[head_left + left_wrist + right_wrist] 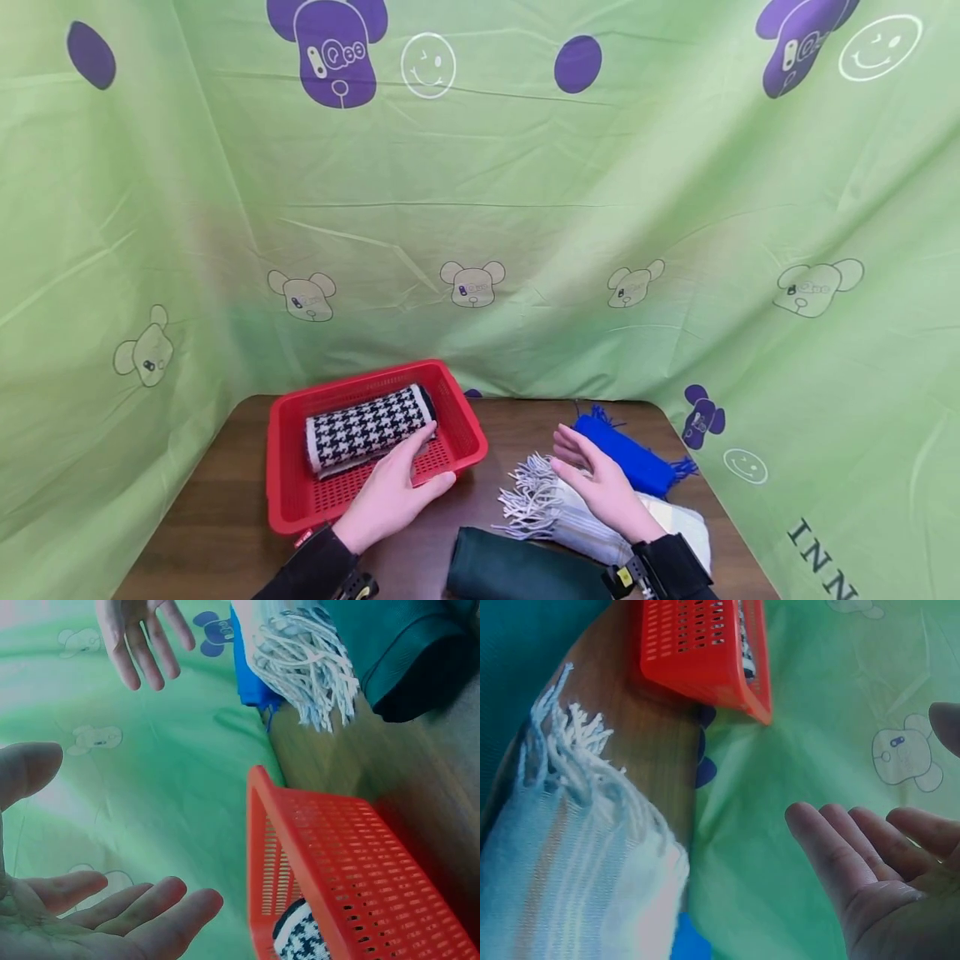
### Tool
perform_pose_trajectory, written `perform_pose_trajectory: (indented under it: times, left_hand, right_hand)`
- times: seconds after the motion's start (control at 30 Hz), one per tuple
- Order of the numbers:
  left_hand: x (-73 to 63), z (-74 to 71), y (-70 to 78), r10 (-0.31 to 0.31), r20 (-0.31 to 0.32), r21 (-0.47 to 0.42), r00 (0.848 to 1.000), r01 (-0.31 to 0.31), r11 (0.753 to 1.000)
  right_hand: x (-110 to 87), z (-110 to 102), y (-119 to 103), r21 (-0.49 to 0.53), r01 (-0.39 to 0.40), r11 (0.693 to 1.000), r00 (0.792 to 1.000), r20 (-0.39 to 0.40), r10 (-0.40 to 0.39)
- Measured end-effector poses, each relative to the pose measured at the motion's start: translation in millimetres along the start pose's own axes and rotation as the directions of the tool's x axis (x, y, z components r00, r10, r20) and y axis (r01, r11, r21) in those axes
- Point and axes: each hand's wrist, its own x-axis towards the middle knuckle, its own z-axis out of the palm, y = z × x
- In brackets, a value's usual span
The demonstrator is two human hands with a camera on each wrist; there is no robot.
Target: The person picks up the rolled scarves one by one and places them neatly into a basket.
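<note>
My left hand (392, 498) hovers over the near right part of a red plastic basket (281, 467), fingers extended and holding nothing. Inside the basket lies a rolled black-and-white houndstooth scarf (371, 427). My right hand (603, 490) is held above a pale fringed scarf (573, 521) with nothing in its fingers. Just beyond that hand lies a blue fringed scarf (630, 452). A dark green folded cloth (525, 567) sits at the near edge, between the two wrists. In the left wrist view the fingers of the left hand (127, 915) look straight and apart.
A brown wooden table (202, 517) carries everything. Green printed fabric (480, 350) hangs behind it and along both sides, close to the table's edges. The basket stands on the left, the scarves on the right.
</note>
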Motion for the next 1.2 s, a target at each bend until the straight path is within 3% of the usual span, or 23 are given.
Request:
perform_pose_trajectory:
  times: [0.5, 0.87, 1.2]
  left_hand:
    - [-14.9, 13.2, -8.6, 0.016, 0.009, 0.007, 1.000, -0.016, 1.000]
    - [-21.9, 23.4, -14.5, 0.014, 0.052, 0.003, 0.999, -0.014, 1.000]
    - [-25.8, 27.2, -15.8, 0.020, 0.048, 0.012, 0.999, -0.021, 1.000]
  right_hand:
    - [-21.2, 11, 7, 0.022, -0.071, 0.997, 0.997, -0.012, 0.072]
    - [-40.6, 20, 15, 0.093, -0.081, 0.992, 0.992, -0.091, 0.089]
    - [-53.8, 27, 14, 0.162, -0.102, 0.981, 0.984, -0.128, 0.124]
